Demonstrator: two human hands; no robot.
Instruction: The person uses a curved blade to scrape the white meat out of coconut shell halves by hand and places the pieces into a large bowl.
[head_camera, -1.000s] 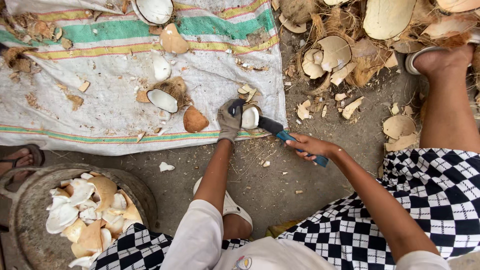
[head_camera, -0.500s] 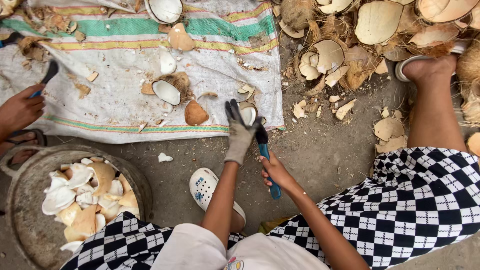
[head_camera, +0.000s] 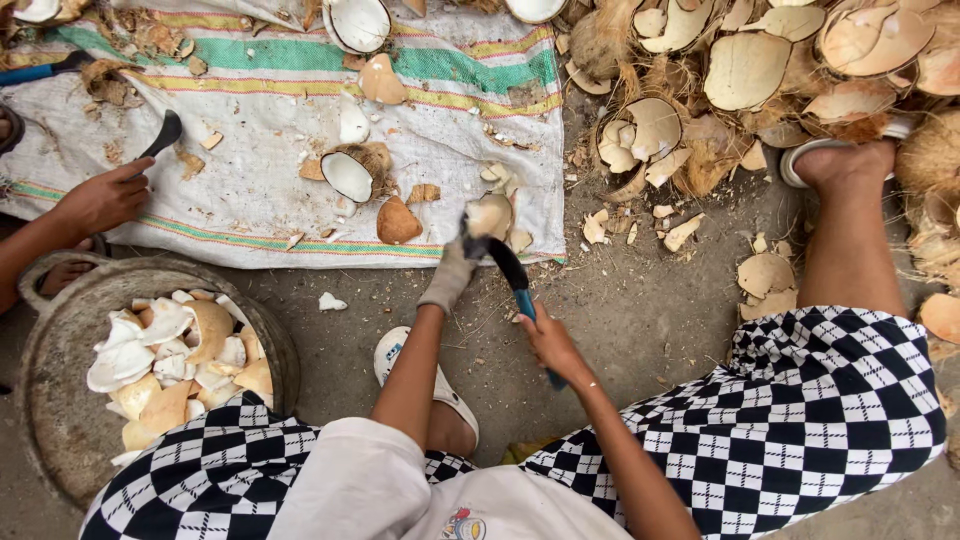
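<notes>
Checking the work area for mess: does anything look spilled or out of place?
Yes: broken shell bits lie scattered on the bare dirt beside the striped cloth, off it, and one white piece sits outside the basin.

Basin (head_camera: 60, 350) of coconut pieces (head_camera: 170, 360) lies left, husk pile (head_camera: 760, 70) right, sack (head_camera: 280, 130) ahead

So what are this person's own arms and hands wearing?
The left hand wears a grey fabric work glove with a knitted cuff at the wrist. The right hand is bare, with no glove. Both forearms are uncovered; white short sleeves end near the elbow.
</notes>
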